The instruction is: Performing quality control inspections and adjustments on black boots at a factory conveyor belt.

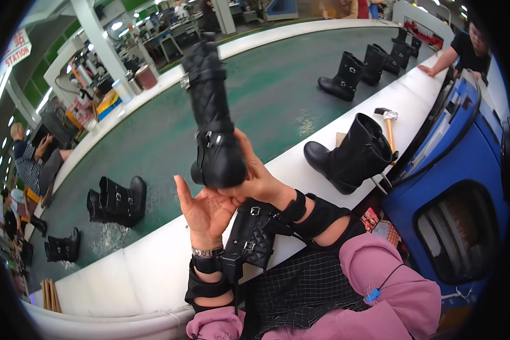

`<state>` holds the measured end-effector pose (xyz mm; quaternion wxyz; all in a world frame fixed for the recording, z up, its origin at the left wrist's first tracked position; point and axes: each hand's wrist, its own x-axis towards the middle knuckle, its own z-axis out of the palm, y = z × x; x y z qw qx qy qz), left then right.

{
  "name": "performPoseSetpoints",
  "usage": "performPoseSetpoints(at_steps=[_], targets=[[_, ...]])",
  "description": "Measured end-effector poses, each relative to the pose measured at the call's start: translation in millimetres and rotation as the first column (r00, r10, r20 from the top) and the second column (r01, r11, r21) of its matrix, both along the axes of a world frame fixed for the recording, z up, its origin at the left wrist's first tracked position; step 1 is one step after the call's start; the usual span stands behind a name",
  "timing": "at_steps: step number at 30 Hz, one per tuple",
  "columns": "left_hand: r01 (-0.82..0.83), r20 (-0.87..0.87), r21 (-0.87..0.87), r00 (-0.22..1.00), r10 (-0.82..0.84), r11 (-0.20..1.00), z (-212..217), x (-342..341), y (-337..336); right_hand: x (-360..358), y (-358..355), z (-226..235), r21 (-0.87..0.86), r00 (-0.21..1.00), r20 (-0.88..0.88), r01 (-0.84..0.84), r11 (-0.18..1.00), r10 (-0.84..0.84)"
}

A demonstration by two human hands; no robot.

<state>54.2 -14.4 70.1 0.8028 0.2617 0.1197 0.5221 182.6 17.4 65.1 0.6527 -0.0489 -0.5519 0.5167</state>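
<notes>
right hand grasping a raised black boot, left palm spread beneath the toe

a tall black boot [211, 110] is hanging in the air in front of the person, over the near edge of a green belt [266, 105]. its long axis is running up the view and leaning slightly left, with the rounded toe pointing down toward the wearer and the quilted shaft rising away. the right hand [259, 177] is the one grasping it: this grip is clasping the foot from the right side, thumb up along it, so the shaft is lying above and to the left of that grip. the right forearm is slanting in from the lower right.

the left hand [207, 214] is sitting below and left of the toe, palm turned up, thumb standing apart; that grip is released, not wrapping around anything. its fingertips are reaching under the toe near the right hand's fingers, though whether they are bearing any weight cannot be told. the left forearm is rising almost straight from the lower edge.

on the white bench [136, 263] to the right, a second boot [354, 156] is standing beside a hammer [389, 126].
</notes>
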Motion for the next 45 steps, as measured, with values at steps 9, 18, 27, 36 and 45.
performPoseSetpoints(at_steps=[9, 18, 27, 36, 45], targets=[[-0.371, 0.185, -0.155, 0.9, 0.395, 0.916, -35.5, -46.9, 39.0, 14.1, 15.7, -6.3, 0.189, 0.654, 0.719, 0.141, 0.972, -0.235], [-0.542, 0.163, -0.236, 0.797, 0.582, 0.807, -62.1, -69.3, 68.1, 39.0, -0.7, -33.7, 0.196, -0.042, 0.98, 0.411, 0.89, -0.196], [-0.405, 0.217, -0.173, 0.874, 0.436, 0.898, -66.6, -78.7, 60.2, 52.3, -30.1, -62.3, 0.539, 0.178, 0.722, 0.463, 0.704, -0.669], [-0.443, 0.182, -0.268, 0.849, 0.497, 0.855, -58.3, -74.9, 56.1, 116.1, -81.3, -37.3, -0.405, 0.794, 0.41, 0.6, 0.69, -0.449], [-0.405, 0.287, -0.318, 0.821, 0.494, 0.858, -72.3, -41.1, 73.4, 62.8, -87.9, 1.9, -0.291, 0.59, 0.776, 0.65, 0.702, -0.225]])
